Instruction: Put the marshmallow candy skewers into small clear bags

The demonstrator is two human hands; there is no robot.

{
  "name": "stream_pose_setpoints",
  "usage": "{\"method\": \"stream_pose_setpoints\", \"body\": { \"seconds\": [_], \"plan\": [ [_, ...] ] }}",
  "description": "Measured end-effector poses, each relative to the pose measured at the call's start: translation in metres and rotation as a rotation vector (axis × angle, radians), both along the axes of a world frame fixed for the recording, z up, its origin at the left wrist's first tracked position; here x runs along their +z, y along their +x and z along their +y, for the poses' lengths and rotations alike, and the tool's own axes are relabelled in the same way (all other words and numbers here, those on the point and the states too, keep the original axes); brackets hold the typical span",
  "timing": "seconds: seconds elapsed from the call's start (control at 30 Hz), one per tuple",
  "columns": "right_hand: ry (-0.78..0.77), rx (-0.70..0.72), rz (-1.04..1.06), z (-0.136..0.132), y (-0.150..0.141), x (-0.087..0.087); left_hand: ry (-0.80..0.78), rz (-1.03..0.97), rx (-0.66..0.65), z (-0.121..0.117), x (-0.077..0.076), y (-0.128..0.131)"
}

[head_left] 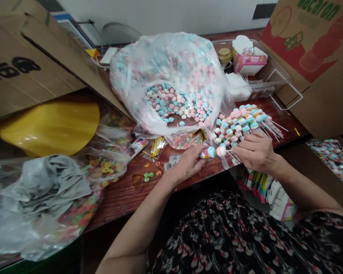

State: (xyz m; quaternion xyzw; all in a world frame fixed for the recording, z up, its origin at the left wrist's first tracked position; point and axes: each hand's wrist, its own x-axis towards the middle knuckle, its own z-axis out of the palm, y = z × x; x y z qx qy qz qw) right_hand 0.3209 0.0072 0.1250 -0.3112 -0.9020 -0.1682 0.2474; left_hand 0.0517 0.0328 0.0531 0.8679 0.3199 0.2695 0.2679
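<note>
Grip closed, the left hand (188, 163) pinches a pastel candy skewer (212, 152); the right hand (255, 152) curls half-open beside stacked candy skewers (240, 123).

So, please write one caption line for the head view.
Left hand holds a pastel candy skewer; right hand beside piled skewers.

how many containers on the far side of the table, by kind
clear plastic bag of pastel candies: 1
pink paper box: 1
gold-lidded jar: 1
clear plastic tray: 1
total: 4
</note>
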Motion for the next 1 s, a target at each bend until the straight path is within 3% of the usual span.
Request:
{"method": "stream_pose_setpoints", "body": {
  "seconds": [0.2, 0.47, 0.7, 1.0],
  "plan": [
    [-0.208, -0.028, -0.011, -0.001, 0.01, 0.008, 0.067, 0.192, 0.009, -0.003, -0.005, 0.013],
    [-0.317, 0.017, -0.089, -0.011, 0.005, 0.003, 0.156, 0.27, 0.174, -0.004, -0.012, 0.009],
    [-0.148, 0.05, -0.201, -0.012, -0.009, 0.006, -0.046, 0.163, 0.126, -0.008, -0.017, 0.01],
    [-0.081, 0.181, -0.261, -0.003, -0.01, 0.018, -0.205, 0.142, 0.111, -0.008, -0.015, -0.008]
  ]
}}
